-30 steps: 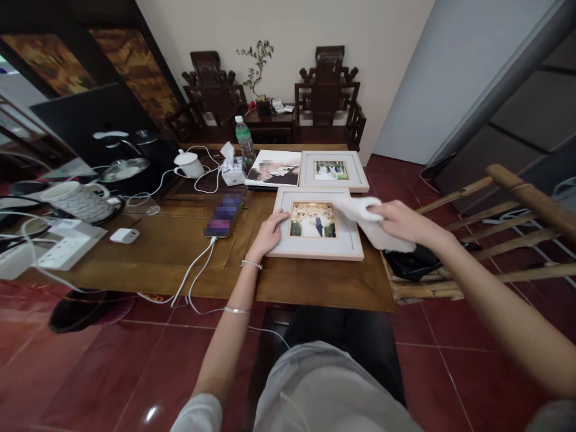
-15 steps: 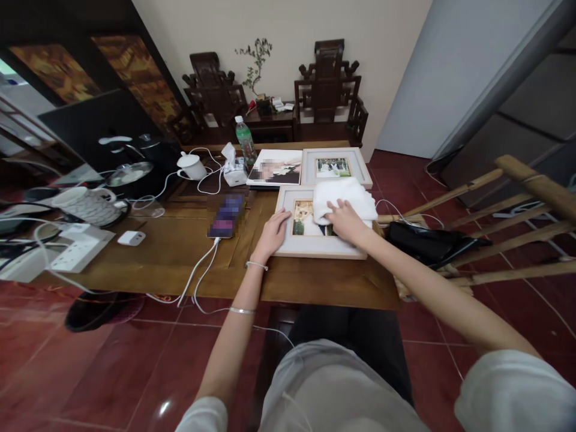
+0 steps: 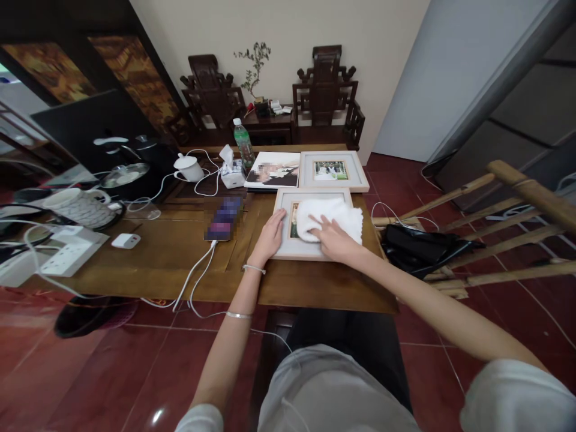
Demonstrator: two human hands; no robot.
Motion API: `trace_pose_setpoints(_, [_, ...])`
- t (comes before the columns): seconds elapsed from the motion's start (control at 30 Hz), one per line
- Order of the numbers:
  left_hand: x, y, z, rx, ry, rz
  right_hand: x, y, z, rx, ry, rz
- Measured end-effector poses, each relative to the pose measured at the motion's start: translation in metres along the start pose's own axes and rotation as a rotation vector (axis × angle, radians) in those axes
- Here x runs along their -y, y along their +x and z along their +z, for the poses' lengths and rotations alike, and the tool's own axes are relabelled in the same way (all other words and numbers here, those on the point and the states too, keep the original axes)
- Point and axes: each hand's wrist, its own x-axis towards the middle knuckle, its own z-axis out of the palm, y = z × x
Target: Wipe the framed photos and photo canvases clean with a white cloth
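A white-framed photo lies flat near the front right of the wooden table. My left hand rests on the frame's left border, fingers laid flat. My right hand presses a white cloth onto the glass, fingers spread on the cloth. The cloth hides most of the picture.
Behind lie a second framed photo and an unframed print. A phone on a white cable, tissue box, green bottle, cup, kettle and power strip fill the left. A bamboo chair with a black bag stands right.
My right hand brought the white cloth from the frame's right side onto the glass and slid it leftward across the picture. My left hand stayed on the frame's left edge.
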Motion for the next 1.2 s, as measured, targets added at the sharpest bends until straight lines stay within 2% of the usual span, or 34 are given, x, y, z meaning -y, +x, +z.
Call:
trace_pose_setpoints(0.07, [-0.001, -0.001, 0.0, -0.007, -0.007, -0.015, -0.012, 0.033, 0.01, -0.093, -0.046, 0.121])
trace_pose_setpoints(0.13, [-0.002, -0.002, -0.001, -0.014, -0.017, -0.031, -0.016, 0.063, 0.015, -0.138, -0.061, 0.178])
trace_pose_setpoints(0.2, [-0.004, -0.003, -0.002, -0.018, -0.03, -0.046, -0.011, 0.084, 0.017, -0.131, -0.069, 0.127])
trace_pose_setpoints(0.27, [-0.006, -0.004, -0.003, -0.033, -0.048, -0.063, -0.001, 0.089, 0.016, -0.096, -0.075, 0.011])
trace_pose_setpoints(0.37, [-0.01, -0.004, -0.004, -0.067, -0.074, -0.091, 0.011, 0.066, 0.008, 0.0, -0.052, -0.183])
trace_pose_setpoints(0.47, [-0.009, -0.006, -0.003, -0.079, -0.082, -0.113, 0.006, 0.018, -0.008, 0.14, -0.004, -0.356])
trace_pose_setpoints(0.53, [-0.005, -0.007, 0.0, -0.081, -0.068, -0.122, -0.005, -0.016, -0.02, 0.17, 0.033, -0.372])
trace_pose_setpoints(0.6, [-0.001, -0.009, 0.002, -0.097, -0.052, -0.14, -0.018, -0.045, -0.028, 0.165, 0.035, -0.279])
trace_pose_setpoints(0.7, [0.003, -0.009, 0.003, -0.133, -0.09, -0.242, -0.035, -0.077, -0.024, 0.117, 0.004, -0.133])
trace_pose_setpoints(0.83, [-0.005, -0.006, -0.004, -0.165, -0.359, -0.537, -0.044, -0.097, 0.003, -0.021, 0.08, -0.092])
trace_pose_setpoints(0.93, [-0.017, -0.01, -0.013, -0.042, -0.624, -0.737, -0.046, -0.103, 0.016, -0.118, 0.177, -0.123])
trace_pose_setpoints(1.0, [-0.025, -0.017, -0.018, 0.018, -0.728, -0.799, -0.048, -0.106, 0.019, -0.149, 0.224, -0.149])
trace_pose_setpoints(1.1, [-0.033, -0.033, -0.024, -0.06, -0.777, -0.809, -0.053, -0.112, 0.018, -0.18, 0.282, -0.174])
trace_pose_setpoints(1.2, [-0.037, -0.05, -0.039, -0.155, -0.764, -0.882, -0.06, -0.12, 0.017, -0.257, 0.33, -0.163])
